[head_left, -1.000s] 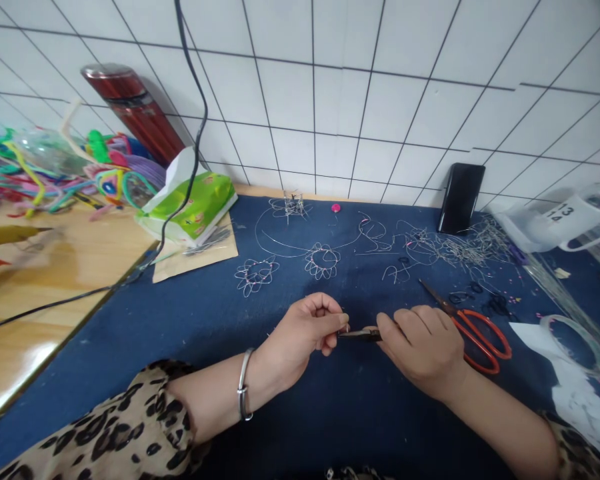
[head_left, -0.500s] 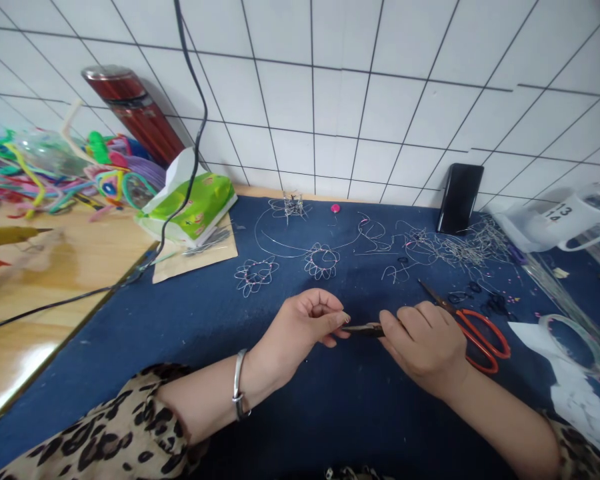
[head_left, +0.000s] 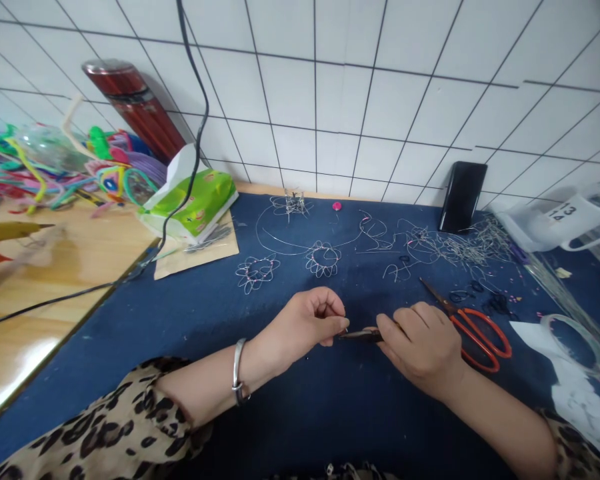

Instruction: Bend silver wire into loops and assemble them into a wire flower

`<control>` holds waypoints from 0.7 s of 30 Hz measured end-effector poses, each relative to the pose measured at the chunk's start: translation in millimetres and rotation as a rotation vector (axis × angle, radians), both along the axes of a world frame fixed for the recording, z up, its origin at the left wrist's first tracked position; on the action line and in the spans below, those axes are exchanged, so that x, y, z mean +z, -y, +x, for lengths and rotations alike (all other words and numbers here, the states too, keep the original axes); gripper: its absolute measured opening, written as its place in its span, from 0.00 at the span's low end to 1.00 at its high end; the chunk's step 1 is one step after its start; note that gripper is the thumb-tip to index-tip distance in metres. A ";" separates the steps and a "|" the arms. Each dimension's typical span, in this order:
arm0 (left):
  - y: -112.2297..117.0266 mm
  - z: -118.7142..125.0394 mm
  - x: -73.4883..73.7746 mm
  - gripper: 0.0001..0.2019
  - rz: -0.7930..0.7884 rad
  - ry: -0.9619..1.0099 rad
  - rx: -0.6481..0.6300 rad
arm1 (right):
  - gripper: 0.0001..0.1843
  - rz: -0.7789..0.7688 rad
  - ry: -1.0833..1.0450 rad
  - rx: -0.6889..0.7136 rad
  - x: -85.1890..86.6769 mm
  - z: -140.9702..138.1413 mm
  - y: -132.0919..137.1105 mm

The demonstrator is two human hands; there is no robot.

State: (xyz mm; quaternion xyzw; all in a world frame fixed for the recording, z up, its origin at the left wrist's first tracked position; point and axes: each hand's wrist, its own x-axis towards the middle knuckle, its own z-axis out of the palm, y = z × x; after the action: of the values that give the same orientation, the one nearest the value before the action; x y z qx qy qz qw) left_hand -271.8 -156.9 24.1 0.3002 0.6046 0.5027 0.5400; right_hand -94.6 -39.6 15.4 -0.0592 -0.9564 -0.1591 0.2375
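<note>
My right hand (head_left: 423, 347) is wrapped round a pair of pliers (head_left: 363, 335), whose dark jaws point left. The tips of the pliers meet the fingers of my left hand (head_left: 307, 330), which pinch something tiny, perhaps a bit of wire; most of it is hidden. Beyond my hands on the blue mat (head_left: 220, 313) lie two flower-shaped wire rings with pink beads, a left ring (head_left: 258, 273) and a right ring (head_left: 323, 259). Orange-handled scissors (head_left: 483, 337) rest just right of my right hand, blades towards the wall.
A wire tangle (head_left: 450, 247) spreads before a black phone (head_left: 463, 197) leaning on the tiled wall. At right are a white jug (head_left: 575, 217) and a tape roll (head_left: 575, 343). A tissue pack (head_left: 195, 207), a red flask (head_left: 135, 110) and a hanging cable (head_left: 195, 80) are at left.
The pliers' tips have shifted slightly left and down against my left fingertips. My right hand has moved a little left with them. The view has shifted slightly.
</note>
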 end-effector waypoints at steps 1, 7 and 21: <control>0.0 -0.2 0.8 0.05 -0.005 -0.015 -0.002 | 0.08 -0.001 0.000 0.004 0.1 0.1 0.0; 1.9 -0.3 0.7 0.05 0.021 -0.097 0.007 | 0.08 -0.017 0.038 -0.032 0.7 0.5 3.2; 7.6 2.2 2.4 0.02 0.138 -0.499 0.019 | 0.14 -0.373 0.214 -0.196 -5.5 -3.8 12.2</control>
State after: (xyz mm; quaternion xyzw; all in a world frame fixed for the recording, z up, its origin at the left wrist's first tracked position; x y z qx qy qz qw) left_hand -269.6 -164.5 26.5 0.4456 0.6862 0.4582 0.3475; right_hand -98.5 -51.7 9.9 -0.1777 -0.9786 -0.0072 0.1033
